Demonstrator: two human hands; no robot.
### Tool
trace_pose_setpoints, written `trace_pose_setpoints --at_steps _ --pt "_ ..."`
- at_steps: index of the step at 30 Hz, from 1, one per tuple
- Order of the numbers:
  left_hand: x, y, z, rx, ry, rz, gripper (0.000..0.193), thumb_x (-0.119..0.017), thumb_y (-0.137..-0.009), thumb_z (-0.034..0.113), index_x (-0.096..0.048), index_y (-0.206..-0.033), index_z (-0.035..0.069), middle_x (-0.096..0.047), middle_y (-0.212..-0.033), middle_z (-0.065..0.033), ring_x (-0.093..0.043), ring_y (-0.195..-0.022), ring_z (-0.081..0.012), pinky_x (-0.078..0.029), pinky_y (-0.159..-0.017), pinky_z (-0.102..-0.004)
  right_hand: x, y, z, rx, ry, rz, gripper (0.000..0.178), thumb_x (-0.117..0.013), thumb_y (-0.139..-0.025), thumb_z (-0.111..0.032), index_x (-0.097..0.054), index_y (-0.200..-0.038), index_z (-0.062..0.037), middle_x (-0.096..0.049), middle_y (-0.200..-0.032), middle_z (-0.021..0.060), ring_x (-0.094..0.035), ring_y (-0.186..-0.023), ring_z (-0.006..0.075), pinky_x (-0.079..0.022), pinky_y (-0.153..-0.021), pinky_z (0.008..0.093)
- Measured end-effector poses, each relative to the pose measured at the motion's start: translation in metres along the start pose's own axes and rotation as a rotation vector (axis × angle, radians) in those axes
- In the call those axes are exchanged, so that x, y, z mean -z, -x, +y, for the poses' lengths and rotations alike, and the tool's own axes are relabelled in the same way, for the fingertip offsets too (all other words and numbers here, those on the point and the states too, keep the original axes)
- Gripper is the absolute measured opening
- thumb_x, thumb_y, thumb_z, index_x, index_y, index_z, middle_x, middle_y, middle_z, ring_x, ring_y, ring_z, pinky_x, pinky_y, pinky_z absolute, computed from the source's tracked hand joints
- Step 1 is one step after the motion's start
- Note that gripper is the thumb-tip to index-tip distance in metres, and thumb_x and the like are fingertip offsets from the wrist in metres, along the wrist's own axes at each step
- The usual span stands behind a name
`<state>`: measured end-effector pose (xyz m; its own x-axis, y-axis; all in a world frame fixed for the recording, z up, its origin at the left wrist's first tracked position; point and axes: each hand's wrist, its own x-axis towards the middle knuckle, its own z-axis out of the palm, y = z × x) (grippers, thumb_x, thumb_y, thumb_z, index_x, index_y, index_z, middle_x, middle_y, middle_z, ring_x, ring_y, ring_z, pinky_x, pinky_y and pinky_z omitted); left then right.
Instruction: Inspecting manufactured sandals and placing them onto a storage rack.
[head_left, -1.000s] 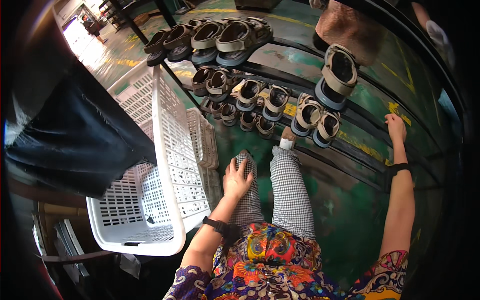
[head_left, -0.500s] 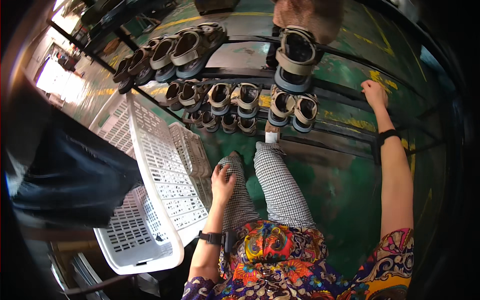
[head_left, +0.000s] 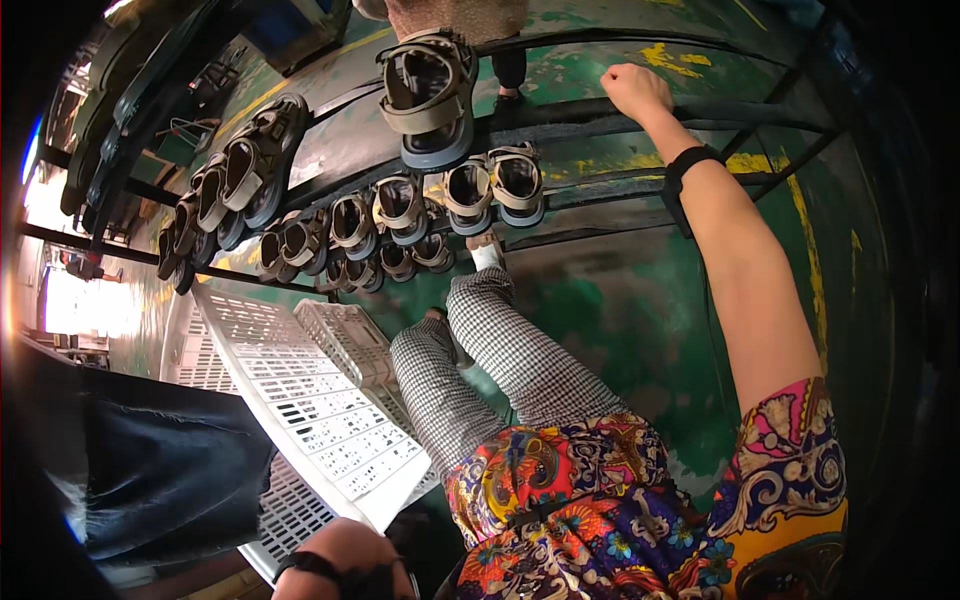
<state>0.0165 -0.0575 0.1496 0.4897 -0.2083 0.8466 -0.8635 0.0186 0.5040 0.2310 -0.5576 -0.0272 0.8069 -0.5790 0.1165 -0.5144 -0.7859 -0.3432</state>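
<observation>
My right hand (head_left: 640, 92) is stretched forward, fingers curled into a fist, over a dark bar (head_left: 740, 115) of the shoe rack. I cannot tell whether it touches the bar, and nothing shows in it. The nearest sandal (head_left: 425, 115), beige and dark with a grey sole, stands to its left on the rack's upper level. A pair of similar sandals (head_left: 492, 190) sits lower down. Of my left arm only a bent part (head_left: 350, 545) with a black band shows at the lower edge. Its fingers are hidden.
More sandals (head_left: 250, 170) stand along the rack's left side. A large white perforated basket (head_left: 320, 410) is at my left, with a smaller white basket (head_left: 350, 340) beyond it. Dark cloth (head_left: 170, 460) hangs at far left. Another person (head_left: 460, 18) stands behind the rack.
The view has shifted, so rack and sandals appear farther left. My left hand has left the space over my thigh for the lower edge. My right hand stays a fist over the rack.
</observation>
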Motion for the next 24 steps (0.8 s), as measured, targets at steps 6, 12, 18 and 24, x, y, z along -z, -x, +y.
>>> trace_pose_setpoints --at_steps 6,12,18,24 --pt "-0.007 -0.005 0.006 -0.042 0.041 -0.076 0.021 -0.052 -0.092 0.014 -0.061 -0.099 -0.003 -0.063 -0.090 -0.0162 -0.061 -0.085 -0.0252 -0.050 -0.073 -0.0381 0.000 0.001 -0.001 0.014 -0.011 0.011 0.030 -0.050 -0.087 -0.036 -0.070 -0.100 -0.0181 -0.068 -0.104 0.0096 -0.063 -0.097 0.0340 -0.052 -0.083 0.0463" --pt "-0.009 -0.011 0.011 -0.064 0.079 -0.120 0.021 -0.053 -0.091 0.016 -0.062 -0.096 -0.003 -0.063 -0.088 -0.0161 -0.061 -0.082 -0.0253 -0.050 -0.070 -0.0382 -0.003 0.000 -0.001 -0.002 -0.022 0.013 0.029 -0.051 -0.087 -0.036 -0.071 -0.099 -0.0182 -0.069 -0.102 0.0099 -0.064 -0.095 0.0340 -0.052 -0.083 0.0454" --pt "-0.009 -0.013 0.021 -0.073 0.114 -0.168 0.022 -0.054 -0.091 0.018 -0.063 -0.092 -0.002 -0.064 -0.086 -0.0159 -0.061 -0.080 -0.0255 -0.050 -0.067 -0.0384 -0.006 0.001 0.000 0.025 -0.039 0.051 0.030 -0.049 -0.087 -0.034 -0.071 -0.099 -0.0178 -0.069 -0.101 0.0106 -0.064 -0.093 0.0351 -0.052 -0.082 0.0472" --pt "-0.008 -0.016 0.030 -0.075 0.160 -0.188 0.023 -0.054 -0.091 0.021 -0.064 -0.089 -0.001 -0.064 -0.085 -0.0158 -0.061 -0.077 -0.0256 -0.050 -0.063 -0.0385 -0.004 0.002 -0.002 0.048 -0.044 0.011 0.031 -0.049 -0.086 -0.035 -0.070 -0.099 -0.0166 -0.068 -0.105 0.0113 -0.063 -0.097 0.0364 -0.052 -0.083 0.0475"
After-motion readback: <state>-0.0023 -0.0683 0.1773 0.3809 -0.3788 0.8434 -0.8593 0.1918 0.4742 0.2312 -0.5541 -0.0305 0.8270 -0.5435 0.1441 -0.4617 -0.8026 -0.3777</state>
